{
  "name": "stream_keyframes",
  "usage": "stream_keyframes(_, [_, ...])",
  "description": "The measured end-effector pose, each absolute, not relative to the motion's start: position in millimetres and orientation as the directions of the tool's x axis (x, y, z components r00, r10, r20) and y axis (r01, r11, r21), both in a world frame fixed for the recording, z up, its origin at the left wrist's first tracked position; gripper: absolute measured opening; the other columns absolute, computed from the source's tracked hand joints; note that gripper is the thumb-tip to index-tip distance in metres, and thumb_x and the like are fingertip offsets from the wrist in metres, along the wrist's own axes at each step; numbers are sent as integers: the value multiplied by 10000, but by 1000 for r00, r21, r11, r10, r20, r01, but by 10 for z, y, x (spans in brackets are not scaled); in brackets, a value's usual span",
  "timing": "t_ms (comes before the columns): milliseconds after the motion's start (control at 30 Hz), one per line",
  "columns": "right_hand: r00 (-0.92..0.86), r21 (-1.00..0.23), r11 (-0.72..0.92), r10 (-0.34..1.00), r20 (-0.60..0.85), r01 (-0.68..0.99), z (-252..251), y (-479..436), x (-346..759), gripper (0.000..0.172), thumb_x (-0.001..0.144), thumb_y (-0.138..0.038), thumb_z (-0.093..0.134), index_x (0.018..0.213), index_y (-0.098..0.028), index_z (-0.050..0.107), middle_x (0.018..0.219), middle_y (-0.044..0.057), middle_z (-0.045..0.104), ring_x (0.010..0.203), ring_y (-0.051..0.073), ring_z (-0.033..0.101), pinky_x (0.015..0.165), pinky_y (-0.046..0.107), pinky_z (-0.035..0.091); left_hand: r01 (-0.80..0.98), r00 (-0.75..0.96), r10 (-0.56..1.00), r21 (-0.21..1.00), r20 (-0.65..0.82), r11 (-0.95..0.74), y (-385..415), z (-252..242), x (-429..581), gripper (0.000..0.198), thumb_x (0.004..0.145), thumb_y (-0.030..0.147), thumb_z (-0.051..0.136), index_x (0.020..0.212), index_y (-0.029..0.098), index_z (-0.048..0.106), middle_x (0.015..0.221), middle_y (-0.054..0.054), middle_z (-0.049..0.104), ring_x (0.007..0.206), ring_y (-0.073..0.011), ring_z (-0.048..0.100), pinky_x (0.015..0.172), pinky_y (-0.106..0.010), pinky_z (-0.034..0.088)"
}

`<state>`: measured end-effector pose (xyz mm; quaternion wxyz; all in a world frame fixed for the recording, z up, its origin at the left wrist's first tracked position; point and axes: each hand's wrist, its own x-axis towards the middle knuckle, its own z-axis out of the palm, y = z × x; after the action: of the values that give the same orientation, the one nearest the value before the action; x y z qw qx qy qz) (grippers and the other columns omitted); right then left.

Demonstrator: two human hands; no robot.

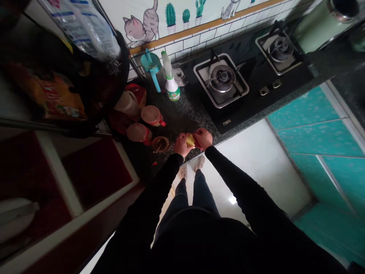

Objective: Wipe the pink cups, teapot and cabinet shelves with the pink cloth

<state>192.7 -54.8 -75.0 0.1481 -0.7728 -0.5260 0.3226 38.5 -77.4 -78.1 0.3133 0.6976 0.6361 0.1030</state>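
Observation:
Both my hands meet over the front edge of the dark speckled counter. My left hand is closed round a small yellow object, maybe a little jar or fruit. My right hand is closed over its other end. What exactly the object is I cannot make out. Just left of my hands stand several lidded jars with red trim and a brown open cup.
A two-burner gas hob lies behind my hands. A teal-lidded jug and a green-labelled bottle stand by the tiled wall. A dark shelf with packets looms at left. Teal cabinet doors line the right.

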Motion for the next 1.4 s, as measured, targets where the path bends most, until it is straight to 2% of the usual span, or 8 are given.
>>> stream_keyframes(200, [275,-580,-397,917,-290,712,-826,-757,1980,222,875,-405,599,951,-251,740,1010,21,747,918,187,656,819,265,484,827,172,951,563,-258,3,-770,-756,391,754,713,300,900,1394,254,581,1418,-109,565,1234,-313,611,998,-372,525])
stream_keyframes(333, [295,-549,-441,894,-336,710,-779,-928,2006,222,866,-415,614,940,-257,751,983,22,756,889,193,664,793,272,493,838,160,950,545,-267,12,-778,-738,405,717,715,311,900,1365,294,600,1413,-88,574,1204,-308,618,929,-364,543])
stream_keyframes(567, [125,-523,-333,911,-393,785,-613,-367,2027,160,801,-334,666,894,-270,780,894,6,761,815,182,661,724,259,463,831,186,948,557,-259,-11,-754,-742,410,754,702,297,916,1379,250,585,1419,-118,571,1231,-309,616,1018,-365,511])
stream_keyframes(867, [265,-491,-469,864,-428,735,-646,-838,1997,203,860,-397,629,955,-271,757,952,13,758,829,184,658,696,259,449,841,132,963,540,-236,17,-803,-746,451,743,691,339,929,1346,257,587,1386,-101,595,1215,-306,630,974,-354,530])
stream_keyframes(1033, [120,-491,-301,923,-366,818,-622,-430,2038,155,840,-325,640,920,-256,754,1000,15,750,868,179,647,707,255,432,902,39,969,426,-246,72,-795,-711,547,731,781,481,848,1365,155,552,1315,-198,608,1174,-349,638,913,-363,539])
stream_keyframes(1133, [-45,-498,-143,937,-347,855,-607,-162,2097,144,817,-300,659,916,-254,754,1016,17,741,886,182,635,737,256,438,905,161,930,426,-330,-6,-691,-668,462,879,781,422,855,1530,205,450,1299,-174,608,1132,-327,668,915,-337,529])
stream_keyframes(1233, [-152,-511,-65,916,-372,857,-582,-34,2133,144,773,-241,675,891,-253,757,993,13,740,890,185,632,761,257,440,891,297,863,444,-409,-96,-567,-620,335,846,807,309,818,1565,312,443,1227,-111,641,1119,-303,681,921,-323,521])
stream_keyframes(1400, [22,-507,-252,909,-416,824,-579,-255,2090,136,824,-315,658,905,-255,749,907,12,747,826,182,641,708,261,421,891,286,860,449,-423,-75,-506,-593,288,768,776,348,828,1484,334,533,1179,-96,674,1069,-311,696,858,-337,527])
